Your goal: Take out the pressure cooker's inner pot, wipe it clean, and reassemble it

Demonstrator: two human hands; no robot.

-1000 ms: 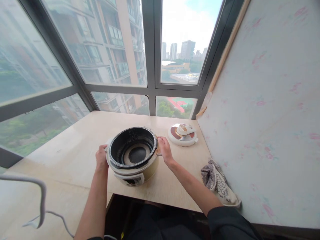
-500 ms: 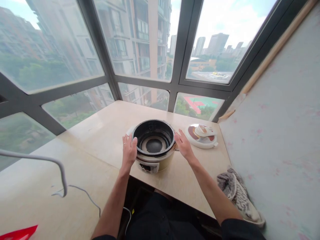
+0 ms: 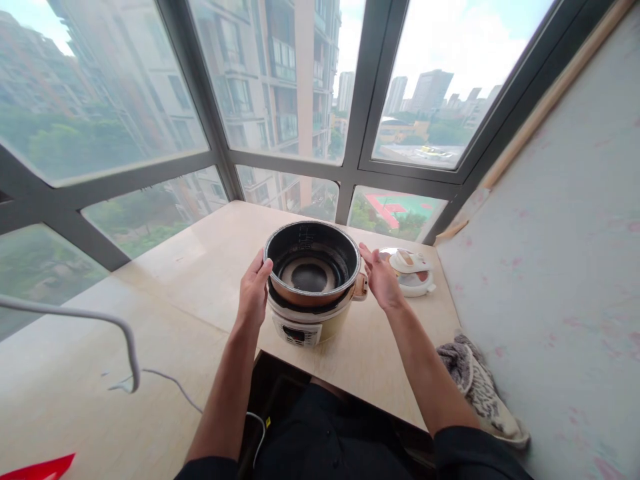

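A cream rice cooker body (image 3: 305,323) stands on the light wooden counter (image 3: 200,267) before the window. Its dark inner pot (image 3: 313,267), copper-coloured on the outside, is raised partly out of the body. My left hand (image 3: 254,293) presses against the pot's left side. My right hand (image 3: 383,280) holds the pot's right side by the rim. Both hands have their fingers closed on the pot. The cooker's white lid (image 3: 410,272) lies on the counter just right of my right hand.
A grey and white cloth (image 3: 480,390) lies at the counter's right edge by the wall. A white cord (image 3: 165,383) and a bent white tube (image 3: 100,323) are at the left. A red scrap (image 3: 37,467) shows at the bottom left. Window frames surround the counter.
The inner pot has risen out of the cooker body between my two hands. Before, both hands rested on the cooker's sides with the pot seated inside.
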